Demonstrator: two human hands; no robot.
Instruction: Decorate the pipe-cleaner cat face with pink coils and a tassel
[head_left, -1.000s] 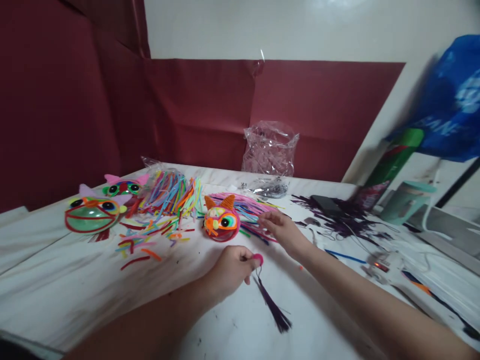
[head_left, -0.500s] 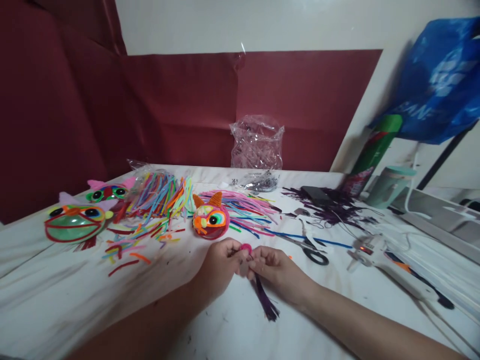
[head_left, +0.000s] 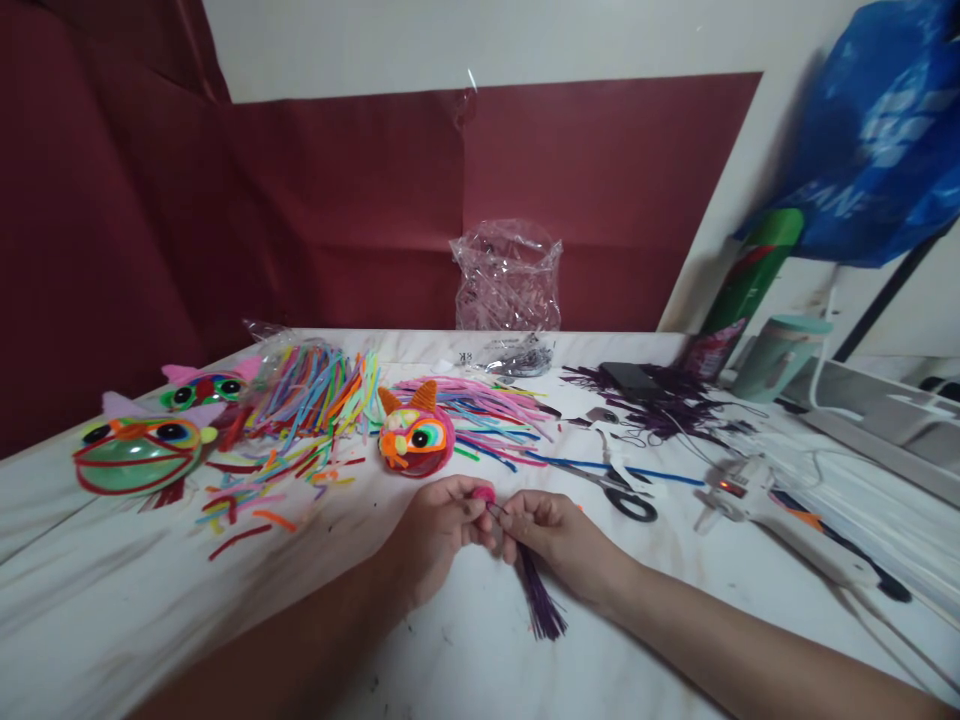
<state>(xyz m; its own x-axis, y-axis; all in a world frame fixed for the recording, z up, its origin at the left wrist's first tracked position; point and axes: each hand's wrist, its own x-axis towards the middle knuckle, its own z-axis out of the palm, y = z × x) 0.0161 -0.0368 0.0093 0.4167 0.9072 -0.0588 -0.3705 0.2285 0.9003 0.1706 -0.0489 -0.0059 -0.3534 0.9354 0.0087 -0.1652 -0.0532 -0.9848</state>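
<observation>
My left hand [head_left: 442, 525] pinches a small pink fuzzy coil [head_left: 484, 493], seemingly of pipe cleaner. My right hand [head_left: 551, 530], also closed, grips the top of a dark purple tassel [head_left: 541, 600], whose strands hang below the fingers. A thin wire or thread [head_left: 495, 508] spans the small gap between both hands' fingertips; its ends are hidden by fingers. Just beyond my hands sits a round pink pipe-cleaner animal head [head_left: 417, 436] with orange ears and one big eye facing me. Black-handled scissors [head_left: 628, 503] lie to the right, partly under white scraps.
Two more animal heads, one green [head_left: 139, 465] and one behind it [head_left: 206, 390], stand at left. Pipe cleaners [head_left: 307, 395] and cut bits spread across the middle. A glue gun [head_left: 795, 530] with cord, purple strands [head_left: 675, 410], a phone [head_left: 628, 377] and a green cup [head_left: 781, 358] are at right.
My fingertips have drawn slightly apart, baring the thin wire or thread between the pink coil and my right hand. The tassel has swung a little to the right. The view has shifted slightly.
</observation>
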